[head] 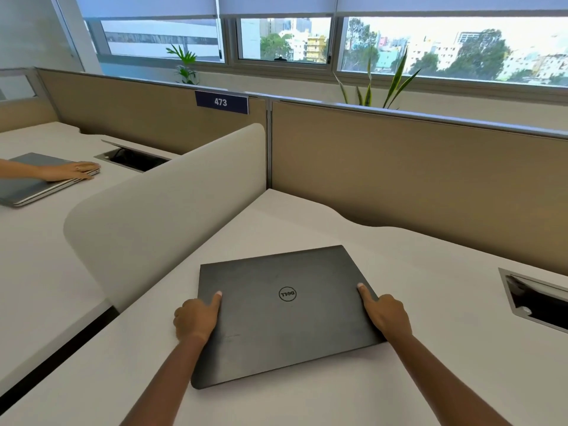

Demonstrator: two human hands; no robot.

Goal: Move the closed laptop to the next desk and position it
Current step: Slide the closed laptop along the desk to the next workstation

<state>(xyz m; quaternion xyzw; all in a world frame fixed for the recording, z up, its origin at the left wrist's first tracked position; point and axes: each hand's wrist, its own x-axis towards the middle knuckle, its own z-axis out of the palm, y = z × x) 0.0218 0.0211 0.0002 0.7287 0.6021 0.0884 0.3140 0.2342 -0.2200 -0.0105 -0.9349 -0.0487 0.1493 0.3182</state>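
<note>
At the laptop's two side edges, the left hand (196, 318) and right hand (385, 312) each clamp the closed black Dell laptop (285, 315), thumbs flat on the lid, fingers curled under out of sight. It lies slightly askew on the white desk (415, 379), near the curved divider (172, 207). Judging by this, positioning should go by squaring it to the desk edge with even pressure, clear of the cable hatch (534, 298).
</note>
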